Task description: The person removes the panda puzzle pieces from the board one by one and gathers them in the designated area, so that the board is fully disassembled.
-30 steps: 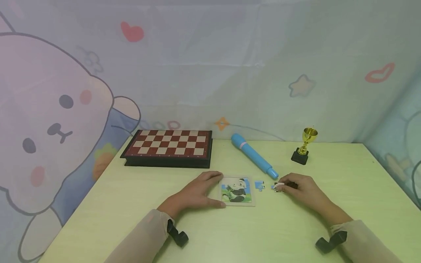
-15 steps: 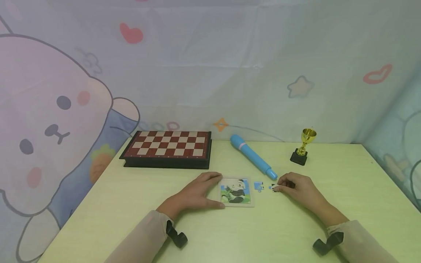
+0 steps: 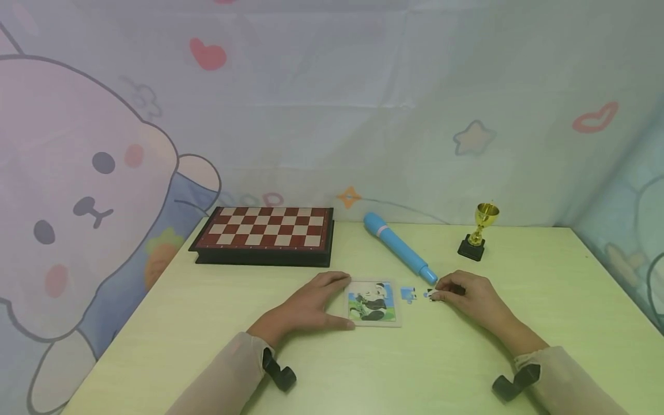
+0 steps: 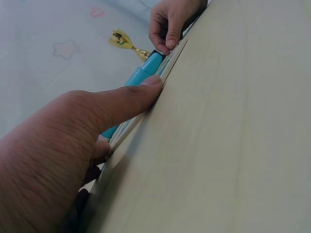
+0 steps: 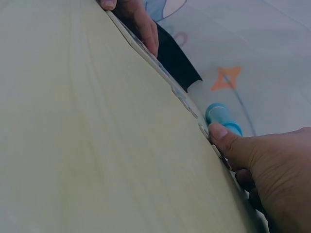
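Note:
A small panda puzzle tray [image 3: 372, 303] lies flat on the pale green table [image 3: 363, 369]. My left hand [image 3: 332, 301] holds the tray's left side, index finger at the far corner and thumb [image 4: 130, 98] pressed along the near edge. Just right of the tray lies a loose blue puzzle piece [image 3: 408, 294]. My right hand [image 3: 436, 294] pinches another small piece [image 3: 430, 295] low on the table, beside the tip of a blue marker [image 3: 399, 248]. From the right wrist view, the thumb [image 5: 219, 134] presses down on that piece.
A red and cream chessboard box [image 3: 264, 233] sits at the back left. A small gold trophy [image 3: 479, 231] stands at the back right, also seen as the trophy [image 4: 124, 39] in the left wrist view. A printed cloth backdrop [image 3: 332, 115] hangs behind the table.
My right hand's fingertips have crept slightly left with the pinched piece. The left hand and the tray stay where they were.

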Available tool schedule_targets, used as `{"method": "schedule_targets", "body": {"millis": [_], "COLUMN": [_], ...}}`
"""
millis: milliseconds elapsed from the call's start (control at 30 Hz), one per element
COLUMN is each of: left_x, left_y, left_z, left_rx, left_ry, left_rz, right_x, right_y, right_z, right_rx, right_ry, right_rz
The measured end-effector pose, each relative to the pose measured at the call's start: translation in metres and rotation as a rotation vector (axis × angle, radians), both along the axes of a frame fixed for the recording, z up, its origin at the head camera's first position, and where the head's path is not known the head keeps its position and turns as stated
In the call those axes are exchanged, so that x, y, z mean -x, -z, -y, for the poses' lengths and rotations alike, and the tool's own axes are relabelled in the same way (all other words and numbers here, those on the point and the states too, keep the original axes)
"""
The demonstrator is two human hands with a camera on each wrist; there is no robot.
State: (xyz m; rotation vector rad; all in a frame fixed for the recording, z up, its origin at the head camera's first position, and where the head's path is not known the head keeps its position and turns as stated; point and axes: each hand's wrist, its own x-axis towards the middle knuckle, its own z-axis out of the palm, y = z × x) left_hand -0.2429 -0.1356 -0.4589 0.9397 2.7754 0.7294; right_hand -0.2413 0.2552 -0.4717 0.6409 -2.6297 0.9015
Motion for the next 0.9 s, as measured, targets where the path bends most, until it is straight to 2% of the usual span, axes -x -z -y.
{"method": "schedule_targets", "body": {"millis": [133, 400, 700, 900], "left_x": [0.0, -0.001, -0.002, -0.001], "left_y": [0.0, -0.001, -0.004, -0.002], "left_z": [0.0, 0.0, 0.0, 0.0], "left_rx": [0.001, -0.004, -0.005, 0.011], "left_ry": [0.001, 0.009, 0.007, 0.018], "left_rz": [-0.005, -0.011, -0.002, -0.03], "right_x": [0.0, 0.001, 0.0, -0.005], "right_y": [-0.001, 0.002, -0.002, -0.005], "right_z": [0.0, -0.003, 0.004, 0.034], "right_rx": [0.0, 0.034, 0.143, 0.173], "right_ry": [-0.004, -0.058, -0.274, -0.405], "right_rz": [-0.004, -0.106, -0.254, -0.335]}}
